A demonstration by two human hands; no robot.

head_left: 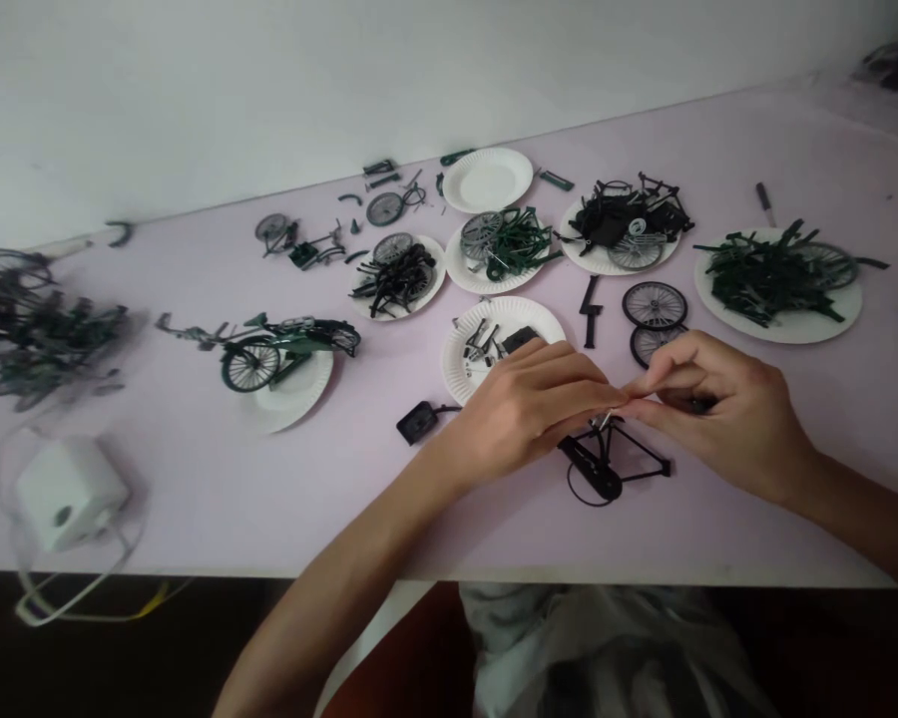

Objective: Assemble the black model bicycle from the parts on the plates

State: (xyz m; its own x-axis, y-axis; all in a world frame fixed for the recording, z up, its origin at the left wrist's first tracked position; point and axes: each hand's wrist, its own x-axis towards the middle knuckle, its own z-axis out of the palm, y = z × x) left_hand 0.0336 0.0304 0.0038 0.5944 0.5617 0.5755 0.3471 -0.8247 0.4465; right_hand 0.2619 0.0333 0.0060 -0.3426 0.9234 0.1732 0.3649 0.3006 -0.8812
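Pale patterned clothing [569, 628] fills the bottom of the view, just under the near edge of a pinkish tabletop [494, 538]. Above that edge the left hand [528, 404] and the right hand [740, 419] meet at their fingertips, over a black bicycle frame [590, 467] that lies on the front part of the tabletop, its long thick cover facing up. Each grip is bent into a pinch, but the fingers hide what is between them, so I cannot tell whether either is closed on anything. Just under the fingertips shows a small shiny metal piece [605, 421].

To the left of the left hand lies a black basket [419, 423]; past its knuckles, a paper plate [455, 371] carries small parts [521, 339]. Two wheels [654, 305] lie close together beyond the right hand, a stepped black strip [590, 317] to their left. Farther back are heaps of black parts [396, 279] and dark green parts [520, 244] on plates; at the right, a screwdriver [764, 204] lies behind a green heap [770, 274]. Well to the left, a dark green model bicycle [291, 344] rests on another plate [310, 394], and a white box [71, 489] stands nearer the front edge
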